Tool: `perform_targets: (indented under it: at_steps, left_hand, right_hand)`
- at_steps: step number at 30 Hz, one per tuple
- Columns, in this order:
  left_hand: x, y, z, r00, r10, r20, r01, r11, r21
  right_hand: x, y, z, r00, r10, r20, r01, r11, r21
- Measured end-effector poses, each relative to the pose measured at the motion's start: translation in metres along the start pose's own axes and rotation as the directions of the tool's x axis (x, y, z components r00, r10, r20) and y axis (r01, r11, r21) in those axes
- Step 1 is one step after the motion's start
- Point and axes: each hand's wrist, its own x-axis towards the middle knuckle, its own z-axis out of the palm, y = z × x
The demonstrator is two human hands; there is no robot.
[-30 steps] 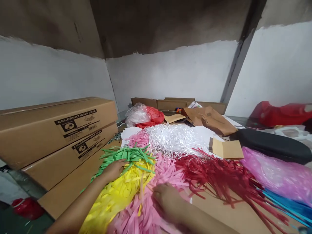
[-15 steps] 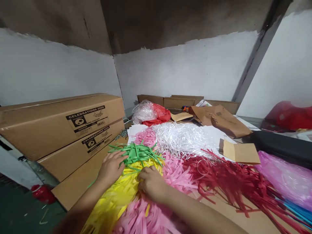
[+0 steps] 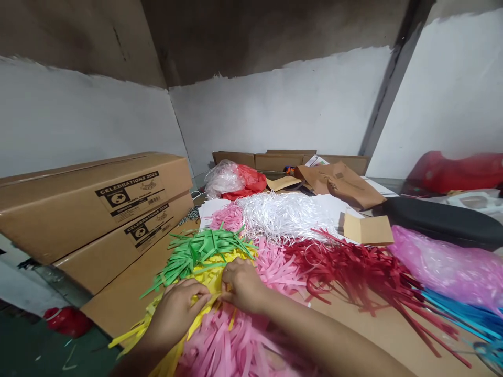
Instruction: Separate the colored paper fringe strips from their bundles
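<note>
Both hands rest on a spread of cut paper fringe laid over a cardboard work surface (image 3: 377, 335).

Left hand (image 3: 178, 309): fingers curled inward, fingertips pinching into the yellow fringe (image 3: 204, 277) at the near centre of the pile. The grip looks closed on a few yellow strips, though the exact strips held cannot be told apart.

Right hand (image 3: 243, 285): fingers bent and closed down onto the same yellow fringe, just beside the left hand – the two sets of fingertips nearly meet. The forearm runs in from the lower right, lying across the pink fringe (image 3: 228, 345).

Position of the yellow fringe: it lies at the near left of the pile, under both hands, with loose ends hanging over the left edge of the surface. The green fringe (image 3: 196, 251) lies on top of its far end. The pink fringe borders it on the right and near side.

Surrounding items:
- Red fringe (image 3: 353, 267), right of the pink, spread toward the right.
- White fringe (image 3: 283, 214), farther back at centre.
- Stacked cardboard boxes (image 3: 98, 209) along the left, labelled "CELEBRATIONS 2026".
- Brown paper bag (image 3: 341, 183) at the back – lying flat.
- Pink plastic bag (image 3: 448, 267) at the right edge.
</note>
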Motion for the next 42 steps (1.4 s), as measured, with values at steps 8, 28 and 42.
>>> perform_targets:
  at_steps: [8, 28, 42]
  left_hand:
    - [-0.016, 0.003, 0.011, 0.998, -0.044, -0.047, 0.050, 0.991, 0.127]
    - [0.039, 0.018, -0.047, 0.992, 0.117, 0.037, -0.120, 0.869, 0.480]
    - [0.072, 0.183, -0.114, 0.925, 0.348, -0.155, -0.148, 0.703, 0.695]
  right_hand:
    - [-0.008, 0.003, 0.002, 0.998, 0.051, -0.042, -0.051, 0.999, -0.001]
    - [-0.001, -0.045, 0.043, 0.994, 0.011, 0.111, 0.025, 0.948, -0.319]
    - [-0.040, -0.035, -0.005, 0.995, 0.097, -0.003, -0.094, 0.975, 0.199]
